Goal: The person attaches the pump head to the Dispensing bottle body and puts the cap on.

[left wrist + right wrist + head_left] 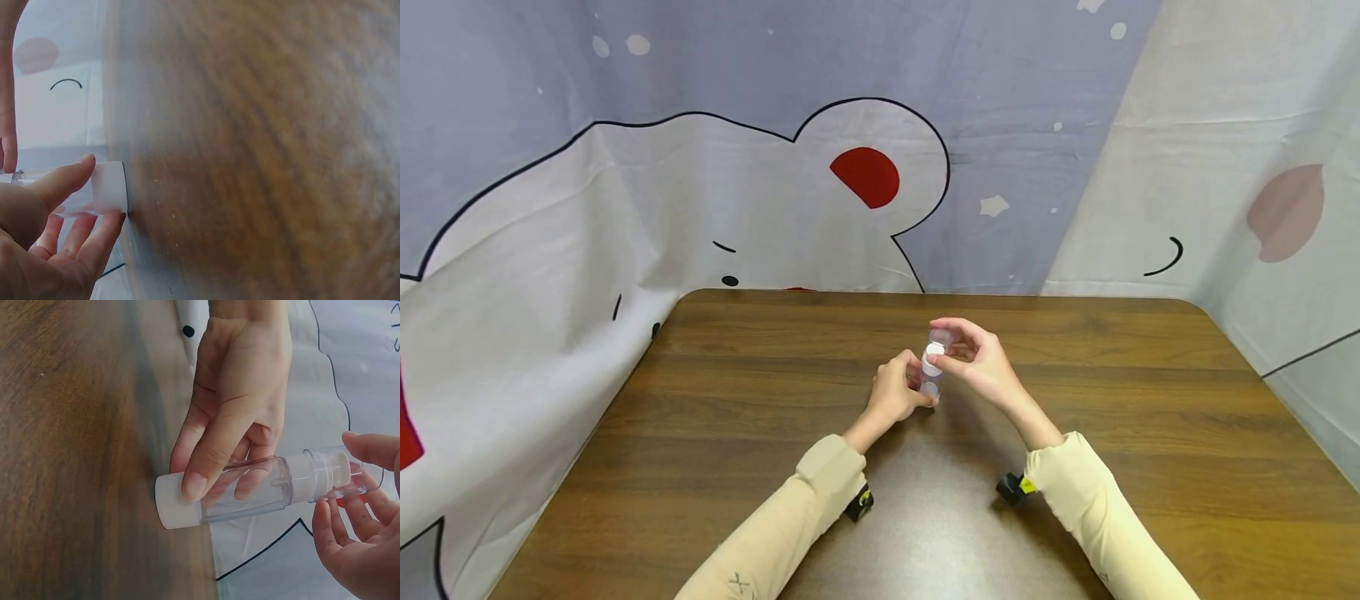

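A clear pump bottle (265, 503) with a white base (174, 501) stands upright at the table's far middle. My left hand (892, 389) grips it low around the body, the thumb on one side and the fingers on the other. At the top, a clear cap (320, 461) surrounds the white pump head (340, 470). My right hand (988, 367) holds this cap between thumb and fingers. In the left wrist view the base (111, 187) is right at the tabletop, and most of the upper bottle is hidden by the left thumb.
The brown wooden table (760, 375) runs back to a printed curtain (760, 200) behind its far edge. Black wrist devices (1013, 488) sit under both cream sleeves (775, 529).
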Motion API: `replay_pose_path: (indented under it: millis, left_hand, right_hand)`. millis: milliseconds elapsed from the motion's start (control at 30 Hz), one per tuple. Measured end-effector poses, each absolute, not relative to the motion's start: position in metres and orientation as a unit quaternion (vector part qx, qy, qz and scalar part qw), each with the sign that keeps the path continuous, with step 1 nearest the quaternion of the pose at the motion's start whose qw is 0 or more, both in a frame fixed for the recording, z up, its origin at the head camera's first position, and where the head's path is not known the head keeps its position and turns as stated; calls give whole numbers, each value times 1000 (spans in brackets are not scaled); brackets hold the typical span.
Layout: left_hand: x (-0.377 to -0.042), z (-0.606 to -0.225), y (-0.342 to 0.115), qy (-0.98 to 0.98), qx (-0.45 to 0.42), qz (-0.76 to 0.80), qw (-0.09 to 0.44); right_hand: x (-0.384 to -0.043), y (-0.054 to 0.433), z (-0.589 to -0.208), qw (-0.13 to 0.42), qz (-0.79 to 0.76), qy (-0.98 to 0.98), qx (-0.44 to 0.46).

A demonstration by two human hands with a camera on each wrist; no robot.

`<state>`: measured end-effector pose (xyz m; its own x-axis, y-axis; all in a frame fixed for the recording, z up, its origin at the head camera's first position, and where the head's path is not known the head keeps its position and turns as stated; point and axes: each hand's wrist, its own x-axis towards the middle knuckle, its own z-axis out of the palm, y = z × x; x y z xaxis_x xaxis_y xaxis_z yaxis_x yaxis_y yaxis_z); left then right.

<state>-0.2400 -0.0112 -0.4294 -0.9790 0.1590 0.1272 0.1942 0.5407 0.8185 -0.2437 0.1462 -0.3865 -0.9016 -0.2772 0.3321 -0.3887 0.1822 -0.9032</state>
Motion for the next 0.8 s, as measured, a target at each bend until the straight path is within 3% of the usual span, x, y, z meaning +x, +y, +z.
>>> replay_pose_path:
  millis: [800]
  left_hand:
    - [-239, -429, -12, -881, -101, -461, 25]
  right_hand:
    - [-243, 145, -394, 37, 588, -780, 211]
